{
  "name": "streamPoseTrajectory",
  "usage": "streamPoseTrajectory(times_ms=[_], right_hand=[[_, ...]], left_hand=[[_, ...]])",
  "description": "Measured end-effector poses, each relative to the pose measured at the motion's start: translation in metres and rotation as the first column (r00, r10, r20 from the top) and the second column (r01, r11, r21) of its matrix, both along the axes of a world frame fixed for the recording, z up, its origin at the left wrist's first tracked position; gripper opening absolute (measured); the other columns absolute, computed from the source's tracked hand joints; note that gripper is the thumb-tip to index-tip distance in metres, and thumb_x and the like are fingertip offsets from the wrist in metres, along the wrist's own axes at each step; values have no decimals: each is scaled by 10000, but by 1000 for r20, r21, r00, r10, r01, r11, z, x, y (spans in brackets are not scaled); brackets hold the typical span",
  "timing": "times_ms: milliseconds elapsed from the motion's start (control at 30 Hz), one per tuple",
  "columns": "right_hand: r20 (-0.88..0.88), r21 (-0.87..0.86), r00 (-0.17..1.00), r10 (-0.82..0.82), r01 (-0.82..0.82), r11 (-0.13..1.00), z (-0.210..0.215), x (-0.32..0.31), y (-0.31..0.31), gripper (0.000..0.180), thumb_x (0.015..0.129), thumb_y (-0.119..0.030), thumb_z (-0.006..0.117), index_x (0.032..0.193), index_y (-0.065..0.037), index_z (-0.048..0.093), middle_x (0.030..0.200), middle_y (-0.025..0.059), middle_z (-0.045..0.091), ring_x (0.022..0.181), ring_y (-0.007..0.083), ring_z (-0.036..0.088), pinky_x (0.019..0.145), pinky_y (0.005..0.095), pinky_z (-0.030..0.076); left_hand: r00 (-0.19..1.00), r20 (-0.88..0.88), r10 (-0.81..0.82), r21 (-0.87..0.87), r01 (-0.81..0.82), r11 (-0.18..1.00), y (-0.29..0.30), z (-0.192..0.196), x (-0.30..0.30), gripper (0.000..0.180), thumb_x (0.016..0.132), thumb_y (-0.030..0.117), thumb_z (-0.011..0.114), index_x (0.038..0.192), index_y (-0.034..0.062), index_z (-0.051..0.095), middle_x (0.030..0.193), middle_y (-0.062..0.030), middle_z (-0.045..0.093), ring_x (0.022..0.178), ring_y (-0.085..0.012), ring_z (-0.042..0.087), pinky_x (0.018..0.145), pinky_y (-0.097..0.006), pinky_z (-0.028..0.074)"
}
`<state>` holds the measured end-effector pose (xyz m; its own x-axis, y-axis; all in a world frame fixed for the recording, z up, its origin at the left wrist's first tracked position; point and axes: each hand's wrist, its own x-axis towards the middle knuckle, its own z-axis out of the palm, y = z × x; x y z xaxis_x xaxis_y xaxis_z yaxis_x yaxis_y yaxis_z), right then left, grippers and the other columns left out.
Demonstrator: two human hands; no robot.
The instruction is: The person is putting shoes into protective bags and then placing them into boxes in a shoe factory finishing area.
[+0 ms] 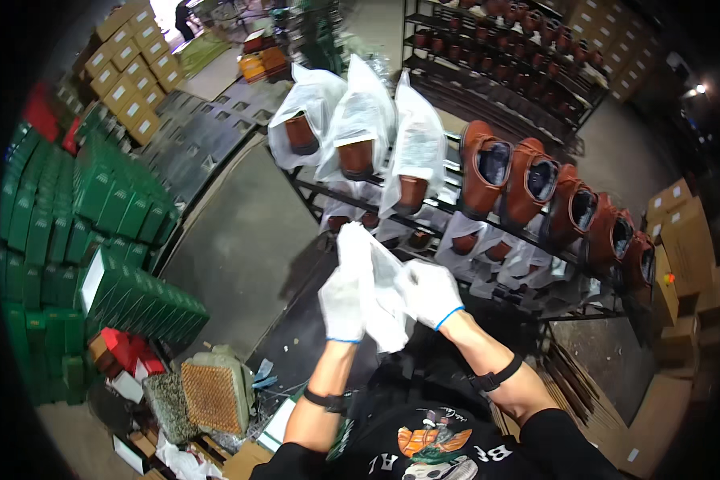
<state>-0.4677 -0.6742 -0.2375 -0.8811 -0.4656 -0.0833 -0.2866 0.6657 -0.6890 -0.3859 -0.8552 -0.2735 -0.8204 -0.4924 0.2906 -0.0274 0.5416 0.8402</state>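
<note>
Both my hands wear white gloves and hold a thin white bag (386,300) in front of my chest. My left hand (342,306) is closed on the bag's left side, its fingers partly hidden. At the bag's right edge, my right hand (432,293) pinches it. The bag hangs limp and looks flat. Just beyond, brown leather shoes stand on a dark metal rack (528,234). Three on the top tier sit in white bags, such as the bagged shoe (413,152); bare ones like the brown shoe (486,166) continue to the right.
Green shoe boxes (124,188) are stacked at the left. A worn padded seat (214,392) stands at lower left among scraps. Cardboard cartons (684,240) are piled on the right, with more cartons (128,68) at far left. A further shoe rack (496,64) stands behind.
</note>
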Motion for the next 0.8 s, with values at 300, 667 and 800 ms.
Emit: streamPoseTrajectory(times_ms=[300,667,800], right_hand=[[-285,432,959,5,124,893,80,-173,91,547,942,-504,758,1273,-68,759,1213,227,769,1160,406,731,999,481,591],[619,-573,732,-284,668,475,166,74,164,225,1081,-182,641,1076,10,757,952,-7,721,796,57,631,617,254,461],[263,-341,963,57,38,939,81,66,160,216,1026,-263,699,923,-77,741,816,39,698,726,216,701,621,391,536]], left_hand=[[981,195,24,243,-72,967,59,-1,17,326,1126,231,562,1279,1,735,939,-227,745,827,-256,754,790,-373,564],[987,155,47,171,-74,982,83,-51,39,294,1127,164,594,1324,-16,716,979,-240,780,865,-368,794,789,-393,595],[973,123,-196,357,141,923,105,-3,41,263,1082,118,651,1300,7,750,1010,-287,761,858,-405,793,718,-421,599]])
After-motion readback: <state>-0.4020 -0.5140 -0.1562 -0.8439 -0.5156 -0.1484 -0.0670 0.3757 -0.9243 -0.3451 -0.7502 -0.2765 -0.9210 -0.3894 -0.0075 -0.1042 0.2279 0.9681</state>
